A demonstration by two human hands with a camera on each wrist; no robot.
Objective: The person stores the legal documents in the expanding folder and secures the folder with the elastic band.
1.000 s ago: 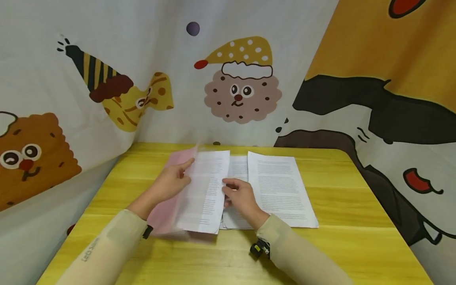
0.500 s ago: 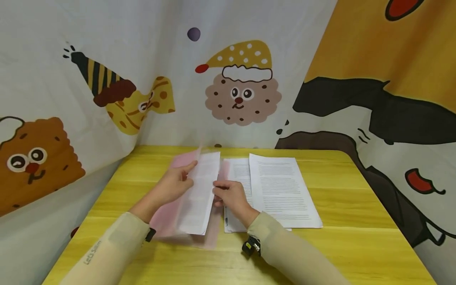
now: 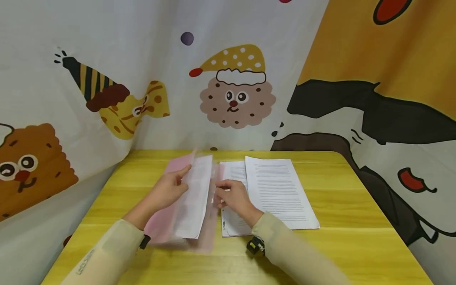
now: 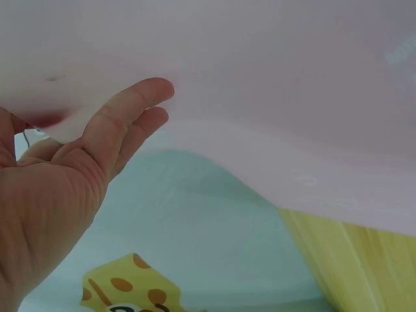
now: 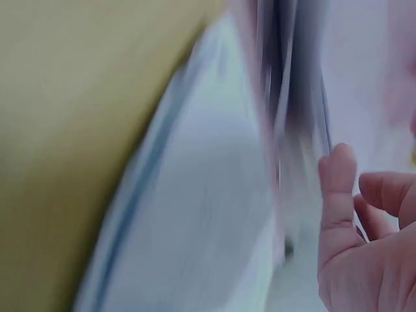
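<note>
A white curtain [image 3: 153,35] printed with cartoons fills the upper half of the frame: a brown biscuit [image 3: 35,158] at the far left, a yellow bow [image 3: 121,122] under a striped party hat, a pinkish biscuit [image 3: 237,114] in a dotted cap at the upper centre, and a large black, white and orange figure on the right. Below stands a yellow wood-grain table [image 3: 356,237] with rounded far corners.

In the lower left, a pale sleeve [image 3: 103,249] leads to the left hand [image 3: 167,190], its index finger stretched out against the raised layers of a pink folder [image 3: 160,225], left of centre on the table; whether it also pinches them cannot be told. White pages [image 3: 196,202] stand partly upright inside the folder. At the centre, the right hand [image 3: 236,198] pinches the edge of a clear plastic sheet [image 3: 214,174], though the right wrist view is blurred there. Just right of the folder lie loose papers [image 3: 236,225], overlapped by another printed sheet [image 3: 281,190] right of centre. A small black device [image 3: 254,246] sits at the right wrist.

The lettering on the left sleeve seems to begin "Let's"; the rest is blurred. The papers carry dense typed lines, too small to read.
</note>
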